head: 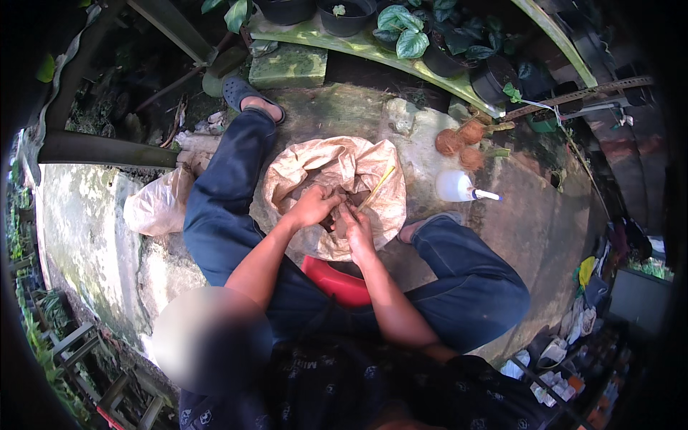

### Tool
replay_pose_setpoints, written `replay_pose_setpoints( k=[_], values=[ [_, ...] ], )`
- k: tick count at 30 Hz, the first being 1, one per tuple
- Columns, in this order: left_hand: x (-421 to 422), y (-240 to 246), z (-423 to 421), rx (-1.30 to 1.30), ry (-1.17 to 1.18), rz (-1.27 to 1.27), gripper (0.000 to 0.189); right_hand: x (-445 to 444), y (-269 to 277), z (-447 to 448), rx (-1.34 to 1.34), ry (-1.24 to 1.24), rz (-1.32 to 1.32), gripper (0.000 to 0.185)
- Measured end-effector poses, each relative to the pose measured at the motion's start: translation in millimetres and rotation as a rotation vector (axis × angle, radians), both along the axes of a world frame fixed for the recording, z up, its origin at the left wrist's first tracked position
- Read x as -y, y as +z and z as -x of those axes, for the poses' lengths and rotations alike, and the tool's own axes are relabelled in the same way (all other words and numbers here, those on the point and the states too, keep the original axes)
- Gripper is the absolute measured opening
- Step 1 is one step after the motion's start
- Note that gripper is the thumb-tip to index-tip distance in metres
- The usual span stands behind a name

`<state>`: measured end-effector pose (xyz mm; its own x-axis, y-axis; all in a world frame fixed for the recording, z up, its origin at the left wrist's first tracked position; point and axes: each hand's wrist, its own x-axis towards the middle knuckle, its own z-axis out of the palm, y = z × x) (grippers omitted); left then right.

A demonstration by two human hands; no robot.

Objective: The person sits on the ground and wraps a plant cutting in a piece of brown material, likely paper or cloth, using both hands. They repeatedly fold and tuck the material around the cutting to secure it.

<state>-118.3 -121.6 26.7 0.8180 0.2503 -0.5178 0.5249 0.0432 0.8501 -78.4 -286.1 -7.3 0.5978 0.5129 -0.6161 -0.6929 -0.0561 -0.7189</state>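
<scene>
My left hand (314, 206) and my right hand (356, 228) meet over the mouth of a woven plastic sack (387, 226). Its rim is rolled down, and dark brown loose material lies inside. Between my fingers is a brown clump (341, 228), gripped from both sides; its exact make-up is hard to tell. A thin yellow stick (382, 181) slants up from beside my right hand towards the sack's right rim. Where its lower end goes is hidden. Just below the sack, between my legs, a red plastic object (341, 285) is partly covered.
On the concrete floor (516, 215) to the right lie several brown fibre balls (461, 141) and a white squeeze bottle (454, 186). A filled plastic bag (160, 204) sits by my left leg. Potted plants (406, 32) stand on a mossy ledge (371, 51) ahead.
</scene>
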Motion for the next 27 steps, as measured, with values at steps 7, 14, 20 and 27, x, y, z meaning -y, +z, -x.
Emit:
replay_pose_setpoints(
  k=[7,14,20,27],
  values=[
    [-9,-19,0,-0.096,0.024,-0.376,0.046,1,0,-1,0.019,0.049,0.084,0.018],
    [-36,-13,-4,-0.012,0.538,-0.259,0.036,3,-11,4,0.058,-0.055,0.1,0.024],
    [-22,3,-8,-0.022,0.325,-0.041,0.028,13,-38,4,0.084,-0.041,0.223,0.033],
    [-18,-6,1,0.035,0.117,-0.059,0.033,1,-25,15,0.084,0.049,0.222,0.032]
  ],
)
